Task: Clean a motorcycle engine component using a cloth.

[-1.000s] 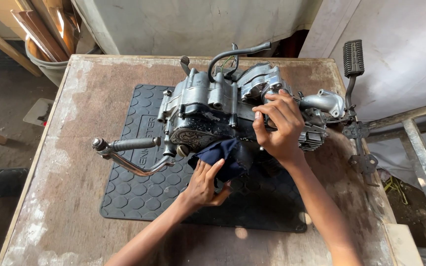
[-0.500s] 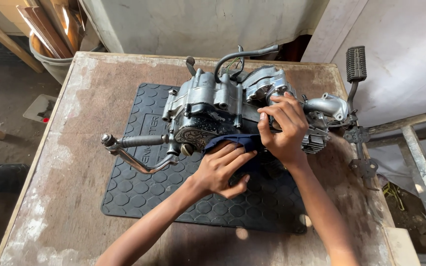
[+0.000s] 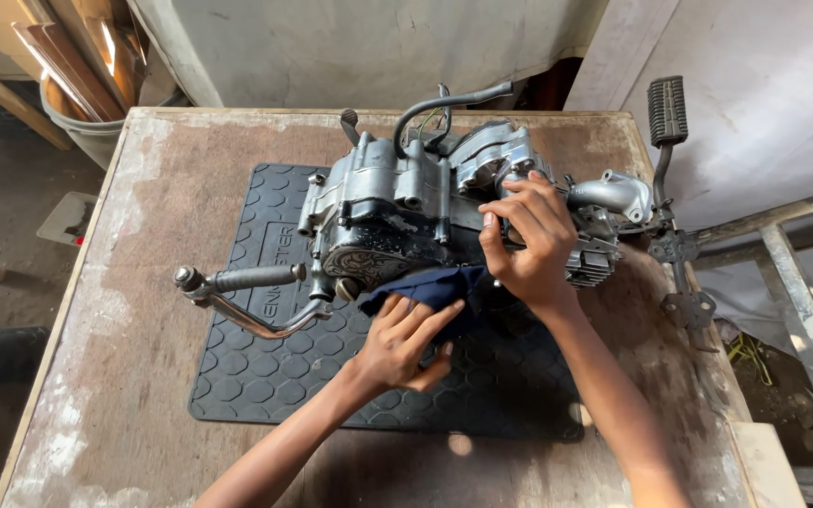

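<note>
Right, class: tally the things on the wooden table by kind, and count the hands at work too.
Engines: 1
Rubber mats: 1
Dark blue cloths: 1
Hands: 2, left hand on the cloth, right hand on the engine
Total: 5

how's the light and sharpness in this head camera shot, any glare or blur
Head view: soft daylight, brightest on the white sheet at upper right; mild sheen on the engine; left hand and right hand sharp, no motion blur; table edges splay slightly, wide-angle.
</note>
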